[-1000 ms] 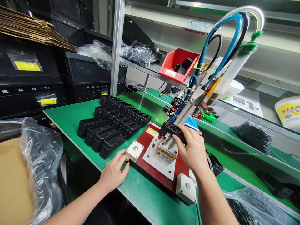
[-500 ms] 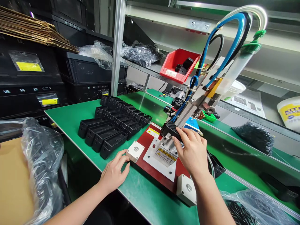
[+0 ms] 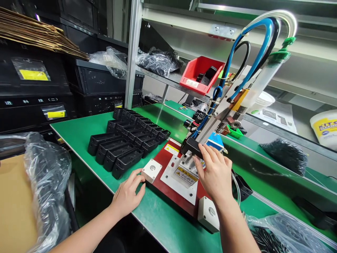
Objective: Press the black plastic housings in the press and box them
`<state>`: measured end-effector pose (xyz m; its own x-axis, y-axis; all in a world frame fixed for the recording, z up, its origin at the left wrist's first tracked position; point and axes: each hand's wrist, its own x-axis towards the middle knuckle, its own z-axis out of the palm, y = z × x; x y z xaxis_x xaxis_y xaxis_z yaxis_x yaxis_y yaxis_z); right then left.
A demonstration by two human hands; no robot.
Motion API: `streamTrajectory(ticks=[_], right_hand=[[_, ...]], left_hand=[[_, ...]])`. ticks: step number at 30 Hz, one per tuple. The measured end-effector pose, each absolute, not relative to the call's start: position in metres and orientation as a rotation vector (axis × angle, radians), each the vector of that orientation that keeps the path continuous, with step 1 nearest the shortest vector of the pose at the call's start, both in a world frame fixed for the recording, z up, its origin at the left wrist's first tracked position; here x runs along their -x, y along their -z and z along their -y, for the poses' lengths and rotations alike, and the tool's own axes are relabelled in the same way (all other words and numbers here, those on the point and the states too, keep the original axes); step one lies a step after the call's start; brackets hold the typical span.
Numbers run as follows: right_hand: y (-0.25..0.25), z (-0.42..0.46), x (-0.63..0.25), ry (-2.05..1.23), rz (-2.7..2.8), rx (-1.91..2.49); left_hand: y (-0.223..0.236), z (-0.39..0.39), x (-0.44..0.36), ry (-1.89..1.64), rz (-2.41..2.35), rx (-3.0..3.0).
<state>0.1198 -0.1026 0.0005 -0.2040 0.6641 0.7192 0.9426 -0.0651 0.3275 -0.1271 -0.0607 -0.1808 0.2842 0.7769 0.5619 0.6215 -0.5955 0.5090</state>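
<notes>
My right hand [image 3: 216, 173] has its fingers and thumb on the near end of a black plastic housing [image 3: 192, 144] with a ribbed top. This housing sits on the metal fixture of a small bench press [image 3: 207, 130], whose base plate [image 3: 168, 167] is dark red. My left hand [image 3: 128, 189] rests at the green table's edge, fingers loosely bent and apart, with the fingertips against a white button box [image 3: 152, 170]. Nothing shows in the left hand. A second button box [image 3: 209, 213] stands at the base's near right corner, partly behind my right forearm.
Rows of open black housings [image 3: 127, 160] stand on the table at left. Behind the press, a red bin [image 3: 201, 75] with black parts sits on the shelf. Bagged black rings [image 3: 276, 235] lie at lower right. Blue hoses [image 3: 263, 24] loop above the press. Black crates [image 3: 34, 109] are stacked at left.
My right hand has shifted very slightly on the black housing. The camera view has moved a little; my left hand stays at the button box.
</notes>
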Motion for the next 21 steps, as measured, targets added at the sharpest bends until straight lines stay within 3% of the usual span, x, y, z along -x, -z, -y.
streamTrajectory(ticks=[14,21], right_hand=[[0.044,0.13,-0.132,1.035,1.657,1.481],[0.079,0.184,-0.138,0.953,1.526,1.531]], left_hand=[[0.185,0.06,0.127,-1.232,-1.29,-2.336],[0.183,0.059,0.127,-1.236,-1.292,-2.392]])
